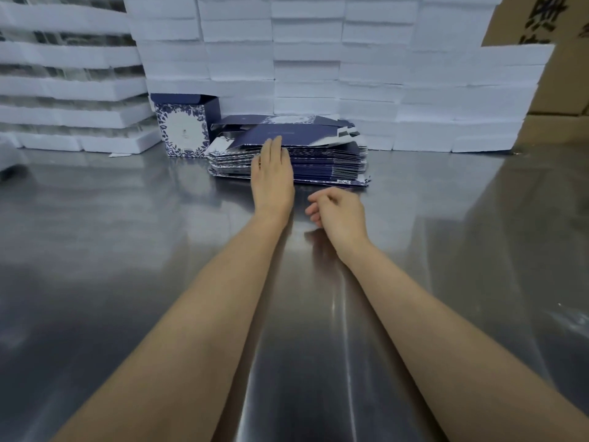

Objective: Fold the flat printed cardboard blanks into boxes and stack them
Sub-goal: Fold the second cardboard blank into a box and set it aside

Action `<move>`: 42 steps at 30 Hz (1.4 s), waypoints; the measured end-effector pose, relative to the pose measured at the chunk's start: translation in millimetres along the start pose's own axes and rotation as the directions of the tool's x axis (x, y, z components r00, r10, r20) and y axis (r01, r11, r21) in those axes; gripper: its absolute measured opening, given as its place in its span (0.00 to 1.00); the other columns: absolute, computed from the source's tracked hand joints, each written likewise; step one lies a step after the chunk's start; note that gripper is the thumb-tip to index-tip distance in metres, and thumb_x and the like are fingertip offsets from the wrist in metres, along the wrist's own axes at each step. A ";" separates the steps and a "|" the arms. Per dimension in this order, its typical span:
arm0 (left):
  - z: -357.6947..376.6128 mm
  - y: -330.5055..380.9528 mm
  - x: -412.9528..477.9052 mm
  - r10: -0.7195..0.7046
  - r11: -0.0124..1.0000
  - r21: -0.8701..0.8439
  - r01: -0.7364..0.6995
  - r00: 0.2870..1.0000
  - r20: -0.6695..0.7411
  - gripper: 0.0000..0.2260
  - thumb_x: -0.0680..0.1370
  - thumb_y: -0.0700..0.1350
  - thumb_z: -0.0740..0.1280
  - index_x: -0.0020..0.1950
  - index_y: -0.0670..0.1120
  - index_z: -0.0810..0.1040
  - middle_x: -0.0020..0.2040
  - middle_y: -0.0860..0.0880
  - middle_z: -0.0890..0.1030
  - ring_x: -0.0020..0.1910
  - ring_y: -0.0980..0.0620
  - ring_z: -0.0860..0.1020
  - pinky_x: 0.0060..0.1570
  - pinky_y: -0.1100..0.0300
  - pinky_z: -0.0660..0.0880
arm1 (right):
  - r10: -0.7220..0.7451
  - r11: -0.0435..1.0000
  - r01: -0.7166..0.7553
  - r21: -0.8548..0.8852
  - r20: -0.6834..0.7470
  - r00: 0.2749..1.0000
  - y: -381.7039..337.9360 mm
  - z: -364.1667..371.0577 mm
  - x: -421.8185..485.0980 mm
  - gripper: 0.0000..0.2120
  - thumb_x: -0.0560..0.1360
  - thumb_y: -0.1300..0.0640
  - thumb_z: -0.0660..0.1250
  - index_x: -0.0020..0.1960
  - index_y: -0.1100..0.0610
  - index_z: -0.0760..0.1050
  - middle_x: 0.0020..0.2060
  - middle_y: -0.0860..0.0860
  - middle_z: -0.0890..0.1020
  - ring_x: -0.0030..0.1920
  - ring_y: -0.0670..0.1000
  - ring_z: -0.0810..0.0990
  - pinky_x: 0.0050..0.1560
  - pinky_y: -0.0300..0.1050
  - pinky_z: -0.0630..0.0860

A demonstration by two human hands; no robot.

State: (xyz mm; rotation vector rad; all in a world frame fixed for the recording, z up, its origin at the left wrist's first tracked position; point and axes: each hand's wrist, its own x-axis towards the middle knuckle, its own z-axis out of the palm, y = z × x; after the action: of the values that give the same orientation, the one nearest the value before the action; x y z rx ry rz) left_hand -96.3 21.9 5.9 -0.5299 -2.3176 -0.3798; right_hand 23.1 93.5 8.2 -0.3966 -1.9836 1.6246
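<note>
The stack of flat blanks, navy with a floral print, is lying on the stainless steel table at the person's 12 o'clock, backing onto a wall of white foam blocks. The left hand is reaching over it, fingers straight and held together, fingertips touching the top blank. The right hand is hovering above the table at the stack's 6 o'clock, fingers loosely curled, holding nothing. One folded box is standing upright just beside the stack at its 9 o'clock. A brown carton is showing at 2 o'clock.
</note>
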 end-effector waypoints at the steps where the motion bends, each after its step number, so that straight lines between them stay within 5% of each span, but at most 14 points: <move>1: 4.1 -1.1 5.3 0.013 1.000 0.007 -0.013 1.000 -0.008 0.14 0.79 0.35 0.57 0.64 0.40 0.73 0.79 0.46 0.57 0.78 0.47 0.54 0.72 0.52 0.55 | -0.001 1.000 0.001 -0.006 -0.001 1.000 0.6 1.0 1.7 0.14 0.76 0.67 0.58 0.38 0.56 0.78 0.30 0.52 0.80 0.30 0.48 0.75 0.38 0.43 0.75; 3: 10.9 -2.2 14.4 0.023 1.000 0.011 -0.023 1.000 -0.012 0.11 0.79 0.36 0.59 0.58 0.40 0.77 0.79 0.46 0.58 0.78 0.47 0.54 0.74 0.50 0.52 | -0.005 1.000 0.005 -0.013 -0.013 1.000 2.6 2.9 5.1 0.14 0.75 0.67 0.59 0.37 0.54 0.78 0.30 0.52 0.81 0.30 0.49 0.76 0.38 0.44 0.76; 10: 21.4 -3.8 26.5 0.053 0.998 -0.038 -0.056 0.995 -0.079 0.15 0.78 0.37 0.58 0.64 0.41 0.75 0.69 0.47 0.72 0.73 0.48 0.64 0.76 0.52 0.46 | -0.043 0.997 0.042 -0.061 -0.019 0.999 12.8 8.5 13.9 0.15 0.74 0.64 0.59 0.35 0.51 0.78 0.27 0.47 0.81 0.29 0.44 0.77 0.40 0.45 0.79; 15: 5.2 4.3 18.5 0.147 0.985 -0.046 -0.168 0.944 -0.296 0.18 0.72 0.30 0.60 0.60 0.38 0.78 0.61 0.44 0.78 0.63 0.45 0.76 0.73 0.46 0.60 | -0.037 0.997 0.035 -0.061 -0.028 0.999 12.4 7.5 13.6 0.14 0.75 0.63 0.59 0.37 0.50 0.78 0.29 0.48 0.82 0.30 0.47 0.78 0.37 0.47 0.79; 19: -16.2 14.6 -2.3 0.286 0.935 -0.097 -0.340 0.888 -0.360 0.21 0.69 0.29 0.56 0.59 0.34 0.77 0.61 0.40 0.78 0.63 0.41 0.76 0.72 0.41 0.62 | 0.020 0.969 0.030 0.247 -0.198 0.980 3.5 1.4 16.5 0.15 0.79 0.64 0.54 0.43 0.52 0.76 0.32 0.53 0.81 0.26 0.45 0.76 0.27 0.38 0.74; 21: -29.7 19.4 -18.1 0.296 0.901 -0.206 -0.383 0.887 -0.355 0.23 0.68 0.28 0.55 0.60 0.32 0.76 0.62 0.38 0.77 0.64 0.41 0.73 0.72 0.40 0.61 | 0.166 0.861 -0.047 0.507 -0.193 0.967 -2.8 -6.1 19.1 0.12 0.81 0.60 0.53 0.49 0.54 0.75 0.37 0.55 0.81 0.29 0.48 0.78 0.27 0.38 0.74; 24: -51.7 19.6 -42.5 0.261 0.845 -0.381 -0.375 0.912 -0.318 0.24 0.67 0.25 0.57 0.62 0.32 0.74 0.64 0.37 0.74 0.66 0.44 0.69 0.75 0.48 0.56 | 0.297 0.546 -0.119 0.830 -0.059 0.953 -5.3 -22.6 14.3 0.17 0.84 0.51 0.50 0.61 0.59 0.72 0.48 0.59 0.81 0.43 0.54 0.82 0.39 0.42 0.78; 27: -69.7 9.4 -58.0 0.146 0.781 -0.553 -0.291 0.946 -0.291 0.23 0.67 0.25 0.57 0.61 0.32 0.75 0.63 0.39 0.73 0.64 0.46 0.70 0.72 0.62 0.61 | 0.334 0.210 -0.108 0.972 0.033 0.942 -0.5 -43.2 3.8 0.23 0.83 0.44 0.50 0.68 0.60 0.67 0.59 0.63 0.77 0.55 0.61 0.79 0.54 0.52 0.78; 29: -77.3 -2.2 -66.7 0.040 0.714 -0.667 -0.211 0.964 -0.262 0.18 0.68 0.26 0.56 0.52 0.35 0.79 0.58 0.41 0.76 0.58 0.46 0.75 0.65 0.62 0.68 | 0.333 0.135 -0.116 0.984 0.065 0.941 2.7 -58.5 -0.3 0.26 0.82 0.41 0.52 0.69 0.59 0.66 0.60 0.63 0.76 0.60 0.63 0.77 0.59 0.58 0.75; 32: -83.2 -22.7 -75.9 -0.245 0.575 -0.815 0.073 0.966 -0.086 0.18 0.68 0.29 0.55 0.33 0.45 0.80 0.52 0.48 0.80 0.52 0.53 0.78 0.56 0.71 0.70 | 0.342 0.168 -0.156 0.973 0.091 0.935 7.0 -82.7 -1.8 0.28 0.80 0.38 0.53 0.68 0.59 0.65 0.57 0.62 0.78 0.58 0.62 0.78 0.61 0.64 0.72; 34: -82.8 -33.7 -77.7 -0.420 0.409 -0.844 0.347 0.893 0.163 0.20 0.69 0.28 0.56 0.30 0.49 0.79 0.54 0.50 0.81 0.53 0.57 0.77 0.59 0.68 0.71 | 0.358 0.240 -0.230 0.943 0.134 0.924 5.8 -93.0 -4.4 0.29 0.80 0.39 0.54 0.69 0.61 0.66 0.60 0.61 0.78 0.60 0.62 0.78 0.65 0.65 0.69; 37: -80.7 -37.3 -76.1 -0.462 0.158 -0.797 0.583 0.757 0.462 0.11 0.73 0.39 0.61 0.46 0.42 0.83 0.51 0.47 0.83 0.52 0.47 0.80 0.60 0.46 0.74 | 0.347 0.399 -0.332 0.855 0.195 0.917 0.7 -91.2 -14.7 0.16 0.81 0.52 0.56 0.62 0.62 0.72 0.60 0.60 0.80 0.59 0.61 0.80 0.61 0.64 0.75; 40: -82.0 -34.9 -75.0 -0.389 0.147 -0.771 0.620 0.753 0.531 0.22 0.75 0.50 0.62 0.62 0.36 0.74 0.61 0.35 0.78 0.62 0.37 0.76 0.66 0.38 0.69 | 0.313 0.578 -0.337 0.743 0.180 0.932 -0.9 -78.2 -20.7 0.11 0.82 0.60 0.55 0.58 0.59 0.74 0.50 0.55 0.84 0.45 0.53 0.85 0.44 0.54 0.82; 42: -80.8 -34.4 -75.9 -0.356 0.187 -0.764 0.617 0.768 0.533 0.25 0.77 0.51 0.65 0.69 0.37 0.69 0.64 0.40 0.78 0.64 0.47 0.77 0.66 0.48 0.72 | 0.296 0.604 -0.312 0.734 0.157 0.942 -1.5 -75.2 -19.8 0.15 0.83 0.52 0.53 0.59 0.57 0.75 0.52 0.55 0.84 0.46 0.53 0.85 0.47 0.53 0.81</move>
State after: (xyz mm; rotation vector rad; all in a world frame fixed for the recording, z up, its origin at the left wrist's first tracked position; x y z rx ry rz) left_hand -15.5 -61.4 4.9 -0.2646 -2.2249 -2.1840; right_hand 82.6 143.2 14.8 -0.3923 -1.0905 2.4977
